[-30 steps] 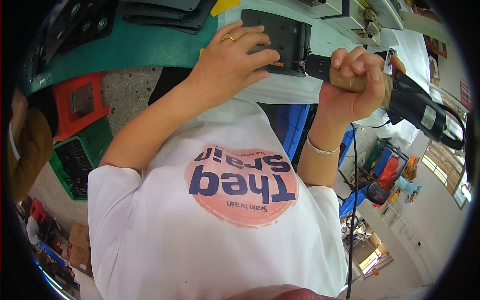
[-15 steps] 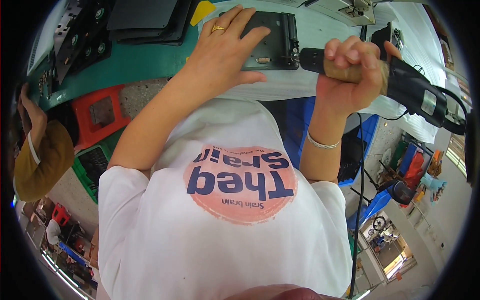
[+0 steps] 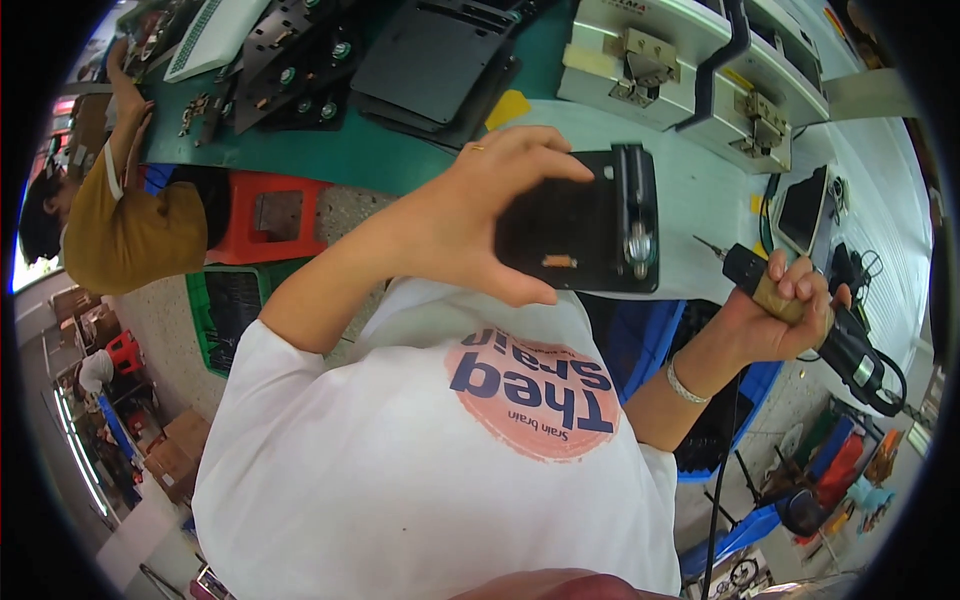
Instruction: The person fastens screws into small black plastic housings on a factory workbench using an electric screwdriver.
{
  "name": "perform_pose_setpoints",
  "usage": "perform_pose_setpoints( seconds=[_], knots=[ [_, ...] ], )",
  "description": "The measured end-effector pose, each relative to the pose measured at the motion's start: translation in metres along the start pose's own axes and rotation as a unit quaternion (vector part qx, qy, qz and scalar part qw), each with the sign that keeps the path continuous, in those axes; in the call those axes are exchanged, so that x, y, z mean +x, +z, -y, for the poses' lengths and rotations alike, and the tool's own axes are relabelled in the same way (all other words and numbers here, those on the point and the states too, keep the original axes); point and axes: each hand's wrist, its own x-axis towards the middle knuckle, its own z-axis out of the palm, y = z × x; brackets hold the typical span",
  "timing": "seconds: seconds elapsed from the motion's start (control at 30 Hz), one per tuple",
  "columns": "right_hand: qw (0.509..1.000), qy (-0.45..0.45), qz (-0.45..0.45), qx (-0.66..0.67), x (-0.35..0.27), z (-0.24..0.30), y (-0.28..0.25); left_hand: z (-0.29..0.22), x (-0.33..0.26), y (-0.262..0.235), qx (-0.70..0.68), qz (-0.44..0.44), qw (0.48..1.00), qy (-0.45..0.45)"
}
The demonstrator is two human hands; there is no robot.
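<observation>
- The black plate [image 3: 580, 225], flat and roughly square with a metal roller fitting along its right side and a small tan slot near the middle, is lifted clear of the white table [image 3: 700, 190] and held above its near edge.
- The left hand [image 3: 480, 215] grips the plate by its left side: fingers curled over the top edge, thumb pressed under the bottom edge. A ring sits on one finger.
- The right hand [image 3: 785, 310] is wrapped tight round an electric screwdriver [image 3: 800, 315], black with a tan grip band, its thin bit pointing up-left toward the plate's lower right corner, near but apart from it. A bracelet circles that wrist, and a black cable runs off the tool's rear end.
- Toward the far edge of the table stand pale grey fixtures [image 3: 690, 60] with metal clamps.
- On the green bench [image 3: 330, 150] to the left lie more black plates [image 3: 420, 60].
- A person in a mustard top [image 3: 130, 235] leans over the green bench's left end, beside a red stool [image 3: 270, 215].
</observation>
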Motion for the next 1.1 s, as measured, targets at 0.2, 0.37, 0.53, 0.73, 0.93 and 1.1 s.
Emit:
perform_pose_setpoints(
  seconds=[0.2,0.37,0.53,0.73,0.93,1.1],
  knots=[
    [1.000,0.014,0.014,0.000,-0.005,-0.013,0.015,0.027,-0.014,-0.061,-0.653,-0.116,0.747,-0.049],
    [0.998,0.031,0.060,0.021,-0.010,-0.031,0.025,0.034,-0.003,-0.070,-0.085,-0.288,0.930,-0.212],
    [0.997,0.055,0.060,0.019,-0.016,-0.035,0.037,0.052,0.011,-0.051,0.300,-0.325,0.878,-0.184],
    [0.998,0.060,0.033,0.001,-0.018,-0.033,0.040,0.057,0.015,-0.057,0.303,-0.311,0.869,-0.237],
    [0.998,0.061,0.032,-0.016,-0.019,-0.032,0.040,0.047,0.009,-0.077,-0.032,-0.294,0.933,-0.204],
    [0.997,0.063,0.032,-0.017,-0.017,-0.034,0.036,0.050,0.007,-0.109,-0.206,-0.181,0.960,0.049]
  ],
)
